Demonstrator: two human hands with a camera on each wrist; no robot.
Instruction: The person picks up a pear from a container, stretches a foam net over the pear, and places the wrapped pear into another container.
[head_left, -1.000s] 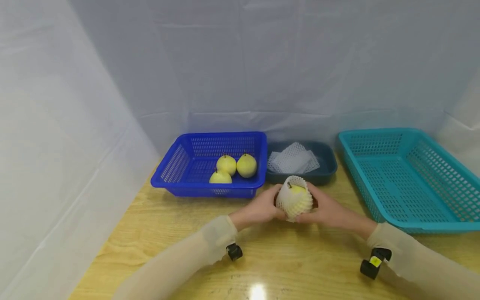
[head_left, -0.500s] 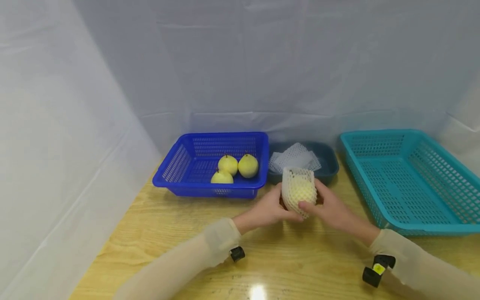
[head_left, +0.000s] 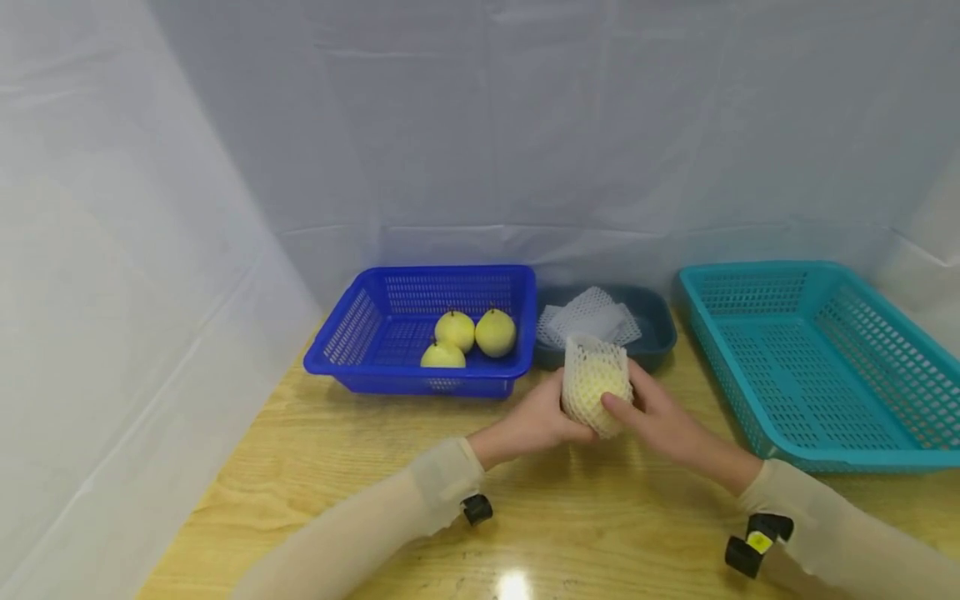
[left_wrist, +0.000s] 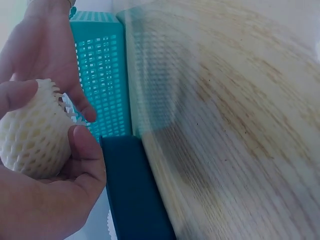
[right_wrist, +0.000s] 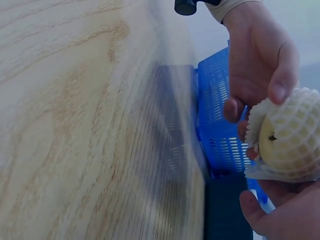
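A yellow pear in a white foam net sleeve (head_left: pixel 596 385) is held between both hands above the table. The left hand (head_left: pixel 531 419) cups its left side and underside, with the thumb below. The right hand (head_left: pixel 670 423) holds it from the right, its thumb pressing on the front of the net. In the right wrist view, the dark blossom end of the pear (right_wrist: pixel 270 138) shows through one open end of the sleeve. The left wrist view has the foam net (left_wrist: pixel 36 137) wrapped round the fruit, between the fingers of both hands.
At the left, a blue basket (head_left: pixel 375 383) holds three pears (head_left: pixel 495 333). Behind the hands, a dark teal tray (head_left: pixel 660 329) contains several flat foam nets (head_left: pixel 588 317). A turquoise basket (head_left: pixel 795 333) stands on the right of the wooden table (head_left: pixel 360 475).
The netted pear has been turned in the hands, so the sleeve's side now faces the head camera instead of its open top. The right thumb has shifted up onto the front of the net.
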